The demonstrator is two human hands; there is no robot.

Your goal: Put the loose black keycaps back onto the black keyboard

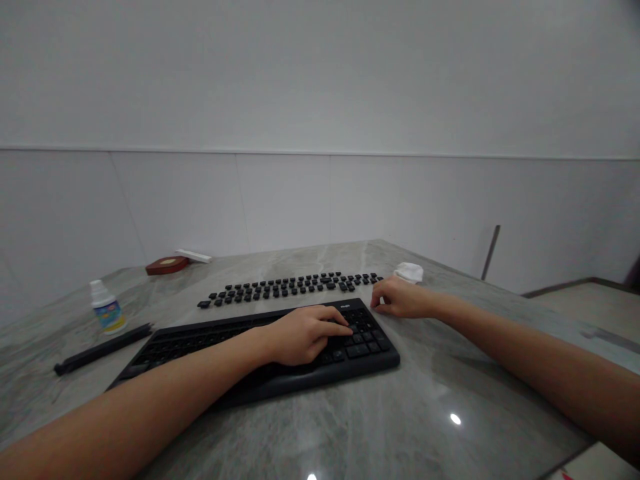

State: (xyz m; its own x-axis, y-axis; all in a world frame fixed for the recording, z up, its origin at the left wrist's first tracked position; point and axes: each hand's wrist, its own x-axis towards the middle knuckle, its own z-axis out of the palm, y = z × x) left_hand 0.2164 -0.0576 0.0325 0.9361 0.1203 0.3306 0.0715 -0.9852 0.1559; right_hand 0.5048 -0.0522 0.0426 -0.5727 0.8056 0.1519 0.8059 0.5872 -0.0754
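Note:
A black keyboard (358, 377) lies at an angle on the grey marbled table. Caps sit on its number pad, while much of the left part looks bare of them. My left hand (305, 333) rests over the keyboard, fingers stretched out, the index fingertip touching the number pad keys. Beyond the keyboard, loose black keycaps (284, 292) are laid out in rows. Just off the keyboard's far right corner is my right hand (397, 297), its fingers curled together close to the table by the end of those rows. Whatever its fingertips hold, if anything, is hidden.
A white bottle (109, 310) with a blue and yellow label stands at left, near a black brush-like stick (103, 349). Farther back are a reddish-brown box (167, 266) and a white strip (194, 255). A crumpled white cloth or tissue (409, 272) lies behind my right hand.

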